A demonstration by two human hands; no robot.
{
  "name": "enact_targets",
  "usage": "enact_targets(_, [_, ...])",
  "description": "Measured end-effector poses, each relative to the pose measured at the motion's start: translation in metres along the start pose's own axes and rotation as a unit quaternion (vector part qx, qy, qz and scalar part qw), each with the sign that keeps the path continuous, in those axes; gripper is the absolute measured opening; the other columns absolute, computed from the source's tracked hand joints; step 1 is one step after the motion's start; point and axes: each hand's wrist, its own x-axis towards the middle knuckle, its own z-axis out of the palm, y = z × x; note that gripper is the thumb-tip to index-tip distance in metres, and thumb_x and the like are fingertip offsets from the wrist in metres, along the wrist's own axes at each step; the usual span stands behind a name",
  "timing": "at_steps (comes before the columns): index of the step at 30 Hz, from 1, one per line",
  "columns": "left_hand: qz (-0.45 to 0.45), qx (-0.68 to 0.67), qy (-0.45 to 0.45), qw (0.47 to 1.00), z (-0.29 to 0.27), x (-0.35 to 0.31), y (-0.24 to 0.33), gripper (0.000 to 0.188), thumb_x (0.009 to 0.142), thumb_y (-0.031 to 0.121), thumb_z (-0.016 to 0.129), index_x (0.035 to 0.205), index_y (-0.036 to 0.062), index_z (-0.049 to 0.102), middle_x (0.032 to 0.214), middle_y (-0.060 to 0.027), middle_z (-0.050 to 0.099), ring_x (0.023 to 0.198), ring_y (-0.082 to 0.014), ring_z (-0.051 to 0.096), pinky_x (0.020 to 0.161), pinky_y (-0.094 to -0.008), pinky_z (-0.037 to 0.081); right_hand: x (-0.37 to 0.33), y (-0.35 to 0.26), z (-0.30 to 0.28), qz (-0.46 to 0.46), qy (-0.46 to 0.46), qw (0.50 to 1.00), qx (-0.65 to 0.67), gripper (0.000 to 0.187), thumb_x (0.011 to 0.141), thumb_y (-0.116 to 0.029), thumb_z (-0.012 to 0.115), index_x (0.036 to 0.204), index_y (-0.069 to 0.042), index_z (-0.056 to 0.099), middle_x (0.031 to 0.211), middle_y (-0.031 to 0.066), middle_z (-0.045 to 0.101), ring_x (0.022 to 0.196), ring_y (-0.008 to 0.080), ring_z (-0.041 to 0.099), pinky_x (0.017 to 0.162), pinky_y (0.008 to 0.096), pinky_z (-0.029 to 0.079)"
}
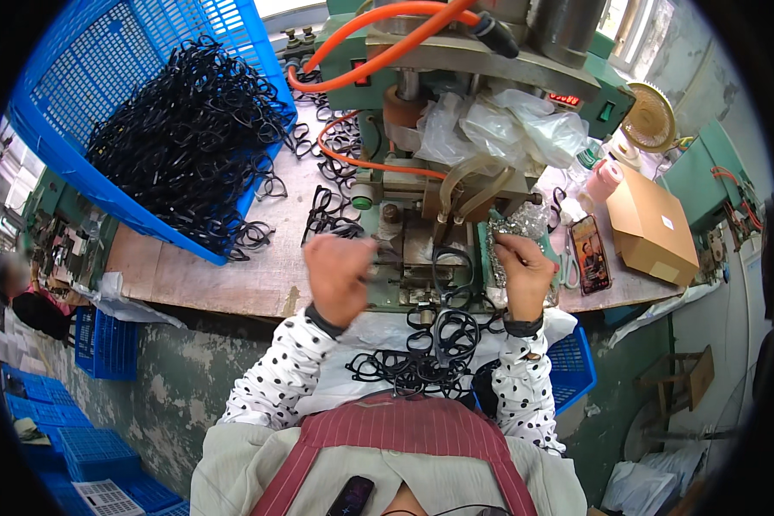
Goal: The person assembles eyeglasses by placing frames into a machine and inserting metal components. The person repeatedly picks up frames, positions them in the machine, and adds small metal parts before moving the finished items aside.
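Observation:
My left hand (pixel 340 273) is at the left of the machine's work area, beside black eyeglass frames (pixel 325 211) on the table. Motion smears its curled fingers, so I cannot tell whether they hold anything. My right hand (pixel 525 273) is closed in a pinch over a heap of small shiny metal parts (pixel 496 251); whatever is between the fingertips is too small to make out. Between my hands, a black eyeglass frame (pixel 452 254) sits upright at the press's metal fixture (pixel 420 245). More black eyeglass frames (pixel 404 365) lie piled on white sheeting over my lap.
A large blue basket (pixel 159 225) heaped with black frames leans at the left. The green press (pixel 340 82) with orange hoses rises ahead. Toward the right are scissors (pixel 568 268), a phone (pixel 590 254), a cardboard box (pixel 654 228) and a pink bottle (pixel 605 179). Another person (pixel 39 310) sits far left.

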Motion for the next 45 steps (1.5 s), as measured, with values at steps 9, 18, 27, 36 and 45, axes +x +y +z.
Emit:
enact_targets(9, [0.144,-0.159,-0.096,0.972,0.027,0.025,0.055,0.043,0.071,0.004,0.067,0.113,0.0047,0.063,0.106,-0.0091,0.066,0.086,-0.0252,0.062,0.084,-0.043,0.048,-0.003,-0.048,0.025,0.08,-0.088,0.993,-0.008,0.028,0.075,0.001,0.069,0.103,0.001,0.07,0.087,0.0113,0.069,0.078,0.0203,0.065,0.071,0.0276,0.049])
enact_targets(18, [0.218,-0.186,-0.109,0.952,0.024,0.013,0.06,0.038,0.072,0.01,0.065,0.109,0.0015,0.063,0.099,-0.0098,0.063,0.082,-0.0243,0.059,0.078,-0.0379,0.051,0.004,-0.042,0.058,0.016,-0.049,0.995,0.082,0.059,0.07,0.001,0.075,0.121,0.002,0.045,0.08,0.0134,0.068,0.069,0.0209,0.067,0.06,0.0279,0.051])
enact_targets(27, [0.221,-0.268,-0.176,0.921,0.035,0.021,0.043,0.047,0.074,0.008,0.061,0.121,0.0013,0.058,0.117,-0.0111,0.06,0.1,-0.0308,0.058,0.093,-0.0448,0.047,0.019,0.02,0.01,-0.105,0.096,0.956,-0.255,0.045,0.069,-0.006,0.078,0.11,-0.007,0.06,0.085,0.0067,0.067,0.075,0.0232,0.061,0.068,0.0362,0.049])
enact_targets(36, [0.216,-0.28,-0.201,0.914,0.043,0.022,0.037,0.059,0.064,0.009,0.067,0.122,0.0047,0.056,0.108,-0.0082,0.06,0.09,-0.0303,0.055,0.084,-0.0458,0.047,-0.009,0.077,-0.07,-0.002,-0.068,0.854,-0.516,0.03,0.076,-0.031,0.074,0.095,-0.009,0.066,0.085,0.0103,0.064,0.082,0.0301,0.063,0.069,0.0433,0.05])
enact_targets(45, [0.208,-0.238,-0.22,0.923,0.034,0.018,0.038,0.052,0.069,0.007,0.066,0.121,0.0072,0.059,0.119,-0.0088,0.062,0.101,-0.0302,0.059,0.092,-0.0475,0.044,0.002,0.094,-0.045,-0.029,0.053,0.947,-0.314,0.009,0.085,-0.014,0.066,0.085,-0.006,0.064,0.082,0.0112,0.064,0.074,0.0311,0.061,0.067,0.039,0.047])
